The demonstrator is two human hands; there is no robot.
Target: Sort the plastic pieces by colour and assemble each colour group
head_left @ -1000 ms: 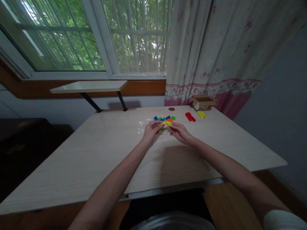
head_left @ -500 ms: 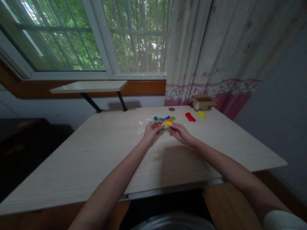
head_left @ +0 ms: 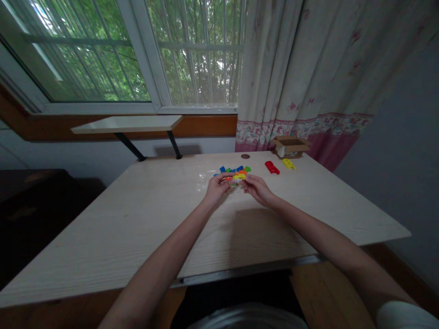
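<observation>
Fingers of left hand (head_left: 216, 188) and right hand (head_left: 257, 188) flank yellow piece (head_left: 239, 176).

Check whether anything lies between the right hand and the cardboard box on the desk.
Yes: a red plastic piece lies on the desk past the right hand, and a yellow plastic piece sits just short of the cardboard box.

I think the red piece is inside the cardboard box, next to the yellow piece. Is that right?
No, the red piece isn't inside the cardboard box. It lies on the table top, next to the yellow piece, as the head view shows.
</observation>
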